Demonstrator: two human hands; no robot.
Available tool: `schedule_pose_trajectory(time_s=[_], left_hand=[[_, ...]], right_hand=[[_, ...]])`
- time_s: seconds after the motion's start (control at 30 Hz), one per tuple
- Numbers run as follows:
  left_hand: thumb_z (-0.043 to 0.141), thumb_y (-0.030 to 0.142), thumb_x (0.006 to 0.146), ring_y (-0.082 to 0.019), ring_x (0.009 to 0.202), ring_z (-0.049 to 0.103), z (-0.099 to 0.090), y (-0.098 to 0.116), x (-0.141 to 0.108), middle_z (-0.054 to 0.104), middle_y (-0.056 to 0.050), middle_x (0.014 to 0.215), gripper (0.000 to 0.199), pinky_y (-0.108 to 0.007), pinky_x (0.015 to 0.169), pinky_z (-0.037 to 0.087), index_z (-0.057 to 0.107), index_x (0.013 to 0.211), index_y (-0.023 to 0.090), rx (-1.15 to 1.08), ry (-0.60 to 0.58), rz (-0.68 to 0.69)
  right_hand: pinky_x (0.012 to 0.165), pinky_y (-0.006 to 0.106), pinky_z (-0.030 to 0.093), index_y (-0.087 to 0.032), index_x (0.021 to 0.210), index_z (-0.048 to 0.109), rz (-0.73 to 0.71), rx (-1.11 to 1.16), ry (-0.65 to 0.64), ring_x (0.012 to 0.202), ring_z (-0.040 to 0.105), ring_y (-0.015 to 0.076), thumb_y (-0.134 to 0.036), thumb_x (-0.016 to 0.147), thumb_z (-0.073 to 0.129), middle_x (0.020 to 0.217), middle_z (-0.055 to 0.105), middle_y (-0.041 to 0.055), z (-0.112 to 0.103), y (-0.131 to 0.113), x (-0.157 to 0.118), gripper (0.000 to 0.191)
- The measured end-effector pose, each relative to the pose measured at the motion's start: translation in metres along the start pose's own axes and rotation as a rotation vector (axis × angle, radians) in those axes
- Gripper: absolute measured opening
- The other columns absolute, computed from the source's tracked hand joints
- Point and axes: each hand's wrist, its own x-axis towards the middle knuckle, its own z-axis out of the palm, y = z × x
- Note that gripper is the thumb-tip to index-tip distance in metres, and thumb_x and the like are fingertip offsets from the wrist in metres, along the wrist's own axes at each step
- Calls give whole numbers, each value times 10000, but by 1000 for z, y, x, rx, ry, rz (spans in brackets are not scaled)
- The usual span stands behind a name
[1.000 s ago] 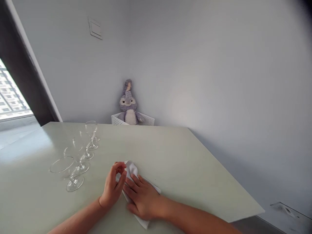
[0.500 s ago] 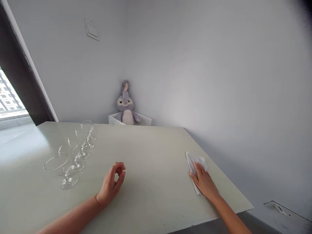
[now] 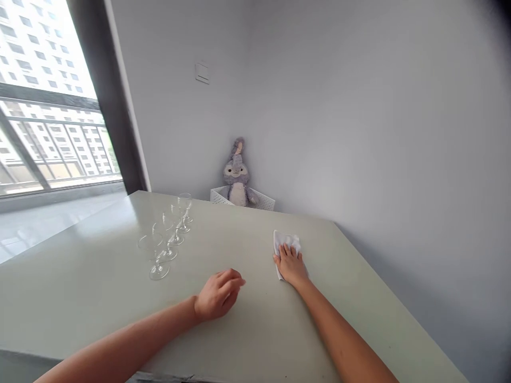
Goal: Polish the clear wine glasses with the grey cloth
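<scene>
My right hand (image 3: pixel 292 265) lies flat with its fingers spread, pressing a folded white cloth (image 3: pixel 281 239) onto the pale table (image 3: pixel 223 244). The cloth shows beyond the fingertips and along the hand's left side. Closer to me and left of the cloth, my left hand (image 3: pixel 220 293) hovers at or just over the tabletop, I cannot tell which. Its fingers are curled in towards the thumb, and I see nothing in them. Several clear stemmed glasses stand upright in a row on the left; the nearest glass (image 3: pixel 158 270) is left of my left hand.
A purple-grey plush toy (image 3: pixel 238 192) sits in a white perforated basket (image 3: pixel 263 201) beyond the table's far edge. Walls meet behind it, with a light switch (image 3: pixel 202 73) on the left one. At far left is a window with a railing (image 3: pixel 59 127).
My view has turned left. My right hand and the cloth have slid left, farther from the table's right edge. The fingers of my left hand have curled closer together.
</scene>
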Motion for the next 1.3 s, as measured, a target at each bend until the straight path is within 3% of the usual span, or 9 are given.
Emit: schedule_pose_trajectory(time_s=[0.07,0.23,0.37,0.6,0.7,0.8,1.07,1.2,1.3], left_hand=[[352,94,802,-137,716,525,-10,18,7,552,-64,817,247,-288,638,449,463,989,210,-16,43,43],[395,97,805,-146,681,515,-41,58,26,515,-53,777,199,-307,572,454,452,960,208,-83,452,-76],[438,92,799,-142,679,505,-56,59,20,501,-25,747,162,-288,552,427,497,889,213,35,731,-128],[593,286,721,-118,726,480,-70,17,-39,476,-17,889,335,-270,631,417,433,1007,214,157,1289,-838],[600,366,696,-110,693,485,-81,-4,-60,508,-21,920,464,-241,568,398,420,1105,241,-4,1169,-1151],[620,388,664,-126,780,523,-90,-24,-68,482,-66,1157,558,-231,563,405,400,1163,271,-200,967,-1255],[665,442,586,-55,511,423,-91,-41,-57,579,-18,871,531,-185,454,325,489,1027,204,-424,812,-1251],[656,471,580,-76,522,432,-80,-30,-45,537,15,744,494,-194,455,318,510,949,178,-333,760,-1257],[616,425,642,-97,601,481,-66,-26,-21,535,13,753,435,-215,530,376,493,983,186,-279,653,-1133]], right_hand=[[997,530,65,-140,1356,273,-57,22,21,1290,146,315,-470,873,150,1429,216,94,0,-19,1,598],[1003,514,85,-155,1341,312,-114,37,50,1284,179,291,-441,877,183,1421,247,78,1,-34,0,560],[1008,479,137,-172,1335,328,-136,40,72,1286,190,271,-441,874,209,1412,279,52,2,-31,-3,547],[952,470,240,-197,1189,520,-196,56,170,1178,373,261,-467,883,215,1282,475,63,-10,-26,-18,510],[855,412,339,-216,1069,602,-191,103,224,1048,473,246,-463,895,165,1154,577,59,-14,-23,-19,531],[837,380,356,-198,1073,601,-243,105,259,1024,474,248,-459,883,238,1156,565,69,-10,-19,-18,487],[681,319,424,-196,1175,521,-285,147,209,845,564,212,-408,864,315,1034,559,88,-6,-23,-26,429],[623,302,428,-240,1000,611,-226,299,166,782,590,189,-354,868,274,953,588,46,-9,-23,-25,380],[689,310,437,-201,865,627,-117,620,293,830,577,205,-427,831,321,910,611,56,-9,-16,-19,381]])
